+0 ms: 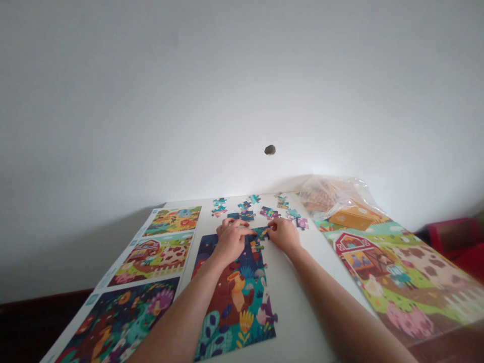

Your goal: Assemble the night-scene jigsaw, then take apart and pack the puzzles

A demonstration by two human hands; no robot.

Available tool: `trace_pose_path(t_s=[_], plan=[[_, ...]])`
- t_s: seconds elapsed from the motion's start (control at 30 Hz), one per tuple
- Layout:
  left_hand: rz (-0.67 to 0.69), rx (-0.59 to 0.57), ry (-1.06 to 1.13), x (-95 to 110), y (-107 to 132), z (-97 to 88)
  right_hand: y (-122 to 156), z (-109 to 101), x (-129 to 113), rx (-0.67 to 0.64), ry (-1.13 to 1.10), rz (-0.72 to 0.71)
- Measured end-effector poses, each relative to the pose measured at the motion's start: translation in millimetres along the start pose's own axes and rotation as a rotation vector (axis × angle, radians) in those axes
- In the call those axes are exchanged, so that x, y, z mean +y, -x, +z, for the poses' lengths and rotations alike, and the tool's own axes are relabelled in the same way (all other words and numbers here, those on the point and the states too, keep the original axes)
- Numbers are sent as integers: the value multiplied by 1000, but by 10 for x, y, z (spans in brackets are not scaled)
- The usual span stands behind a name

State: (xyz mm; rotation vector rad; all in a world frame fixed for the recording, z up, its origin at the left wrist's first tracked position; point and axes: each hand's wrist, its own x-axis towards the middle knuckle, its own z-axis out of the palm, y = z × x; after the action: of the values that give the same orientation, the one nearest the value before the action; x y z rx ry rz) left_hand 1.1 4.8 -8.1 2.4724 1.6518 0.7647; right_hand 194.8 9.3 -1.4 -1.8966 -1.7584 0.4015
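A partly assembled jigsaw puzzle [242, 302] lies on the white table, showing a dark forest scene with a bear and a rabbit. Over its upper part rests my left hand [232, 239], fingers apart, the index stretched toward a teal puzzle piece [261, 232]. At the puzzle's upper right corner my right hand [283, 234] pinches that piece between thumb and fingers. Whether the piece is joined to its neighbours I cannot tell. Just beyond my left hand lies a dark blue piece with orange [248, 215]. Part of the puzzle's top edge is hidden under my left hand.
Several loose pieces [269, 212] lie toward the wall [242, 101]. At left is a sheet with three printed pictures [159, 257]. A finished-looking farm picture [408, 277] lies at right, with a yellow box [351, 216] and clear plastic bag [321, 194] on it.
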Motion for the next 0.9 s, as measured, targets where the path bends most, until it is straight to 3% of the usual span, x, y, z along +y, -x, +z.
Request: trace_pose_path(t_s=[0.17,0.37,0.47,0.73,0.9], plan=[[30,-20,3,25,0,-34,16,-26,-13,3,-30,-19],[29,-22,-8,28,6,-42,79,-65,-81,45,-80,-149],[34,-19,-13,19,6,-28,95,-56,-101,-33,-25,-130],[32,-16,-9,30,5,-44,94,-14,-101,-57,67,-84],[23,-9,-8,21,6,-18,74,-71,-61,108,83,32]])
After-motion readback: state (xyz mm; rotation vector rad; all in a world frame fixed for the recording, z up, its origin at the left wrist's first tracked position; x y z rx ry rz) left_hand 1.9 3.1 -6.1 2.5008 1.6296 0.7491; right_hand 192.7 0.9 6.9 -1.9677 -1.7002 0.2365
